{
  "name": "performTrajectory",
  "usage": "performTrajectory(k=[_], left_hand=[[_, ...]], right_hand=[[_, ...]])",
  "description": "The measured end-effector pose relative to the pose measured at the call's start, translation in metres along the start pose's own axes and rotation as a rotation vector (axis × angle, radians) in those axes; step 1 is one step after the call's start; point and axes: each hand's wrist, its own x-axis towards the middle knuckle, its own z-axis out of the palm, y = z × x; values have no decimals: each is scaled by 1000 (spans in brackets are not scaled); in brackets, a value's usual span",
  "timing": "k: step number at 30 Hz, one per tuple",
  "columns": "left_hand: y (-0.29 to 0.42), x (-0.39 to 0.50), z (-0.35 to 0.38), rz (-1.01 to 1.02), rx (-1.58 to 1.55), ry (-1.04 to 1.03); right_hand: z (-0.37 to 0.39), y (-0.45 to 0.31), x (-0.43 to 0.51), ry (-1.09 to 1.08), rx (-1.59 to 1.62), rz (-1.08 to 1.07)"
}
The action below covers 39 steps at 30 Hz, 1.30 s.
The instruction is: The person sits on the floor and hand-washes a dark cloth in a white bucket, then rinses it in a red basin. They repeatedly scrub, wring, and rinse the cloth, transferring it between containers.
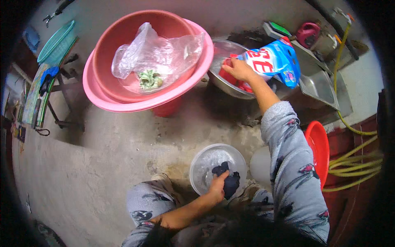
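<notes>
My left hand grips a wad of dark cloth over a translucent round plastic tub on the floor, which holds cloudy, sudsy water. Stretched out ahead, my right hand is at a metal basin, on a red plastic item beside a blue and white detergent bag. The fingertips are partly hidden, and I cannot tell whether they grip the red item. More red pieces lie in the basin under my wrist.
Two nested pink plastic basins, holding a clear plastic bag, stand ahead on the left. A steel sink and yellow hose are at the right, above an upright red basin. A teal basket is far left.
</notes>
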Motion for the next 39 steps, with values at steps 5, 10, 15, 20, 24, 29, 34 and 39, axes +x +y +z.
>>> performTrajectory(k=[5,10,15,20,24,29,34,39], left_hand=[[5,0,1,15,7,23],[9,-1,-2,23,-5,-70],[13,-4,-2,-12,-34,-68],[12,-5,-4,30,-6,36],[9,-7,-5,50,8,-45],[-2,11,-11,-59,-56,-60],[18,-9,17,30,-87,-96],[39,-19,40,80,-131,-227]], right_hand=[[13,4,28,-274,-40,-10],[19,6,39,-344,-49,-1],[11,4,40,-488,43,181],[8,-7,37,-489,166,203],[13,7,35,-387,28,80],[-13,3,8,169,186,11],[-43,-23,-100,-54,1071,115],[-31,-24,-240,-302,1306,108]])
